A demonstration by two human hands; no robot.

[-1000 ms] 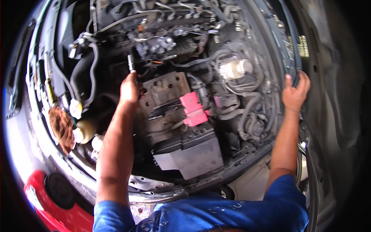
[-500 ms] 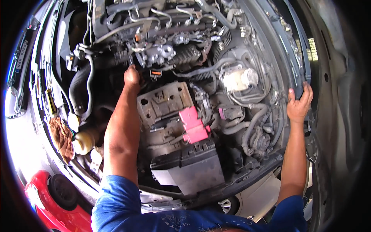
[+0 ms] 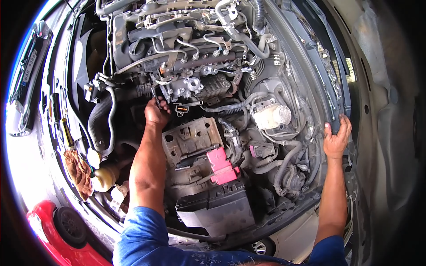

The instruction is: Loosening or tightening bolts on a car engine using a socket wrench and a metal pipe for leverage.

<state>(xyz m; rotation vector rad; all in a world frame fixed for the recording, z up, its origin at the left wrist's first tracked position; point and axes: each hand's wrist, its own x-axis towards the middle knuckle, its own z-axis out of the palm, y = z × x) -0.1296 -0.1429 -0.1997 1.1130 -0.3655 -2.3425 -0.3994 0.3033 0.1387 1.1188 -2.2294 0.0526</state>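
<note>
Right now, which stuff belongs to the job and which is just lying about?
In the job, by the look of it:
- metal tool, in the left hand
- engine, next to the tool's tip

Apparently just lying about, neither hand on them:
- brown rag
- yellow-handled screwdriver
- red car, parked in the background

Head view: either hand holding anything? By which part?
Left hand grips a slim metal tool by its near end. Right hand touches the grey panel; whether it grips cannot be told.
</note>
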